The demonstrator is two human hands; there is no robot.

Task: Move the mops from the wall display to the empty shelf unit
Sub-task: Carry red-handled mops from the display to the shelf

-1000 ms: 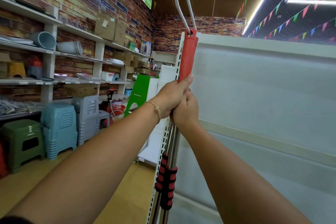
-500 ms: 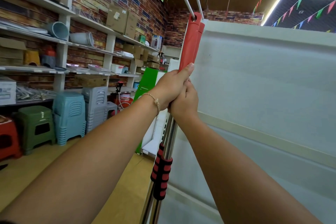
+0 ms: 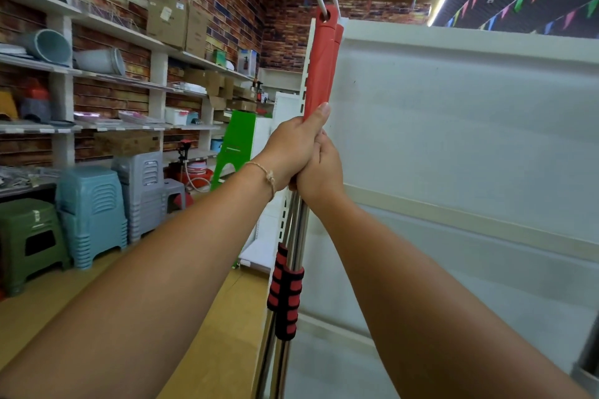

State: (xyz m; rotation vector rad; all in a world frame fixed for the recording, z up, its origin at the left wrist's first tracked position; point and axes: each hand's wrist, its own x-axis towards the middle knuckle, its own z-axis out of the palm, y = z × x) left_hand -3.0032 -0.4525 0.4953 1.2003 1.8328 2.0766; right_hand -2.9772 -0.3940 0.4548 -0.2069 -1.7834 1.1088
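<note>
I have both mops (image 3: 299, 227) bunched upright as one bundle, my left hand (image 3: 291, 152) wrapped round the foot of the red grips (image 3: 319, 74), thumb laid up along them, and my right hand (image 3: 322, 172) clenched round the steel shafts (image 3: 278, 363) just beneath, touching the left; I reckon that is so the long poles can't splay or swing. The bundle rises straight ahead of me, close by the front upright of the empty shelf unit (image 3: 453, 139) on my right; the mop heads are out of view.
</note>
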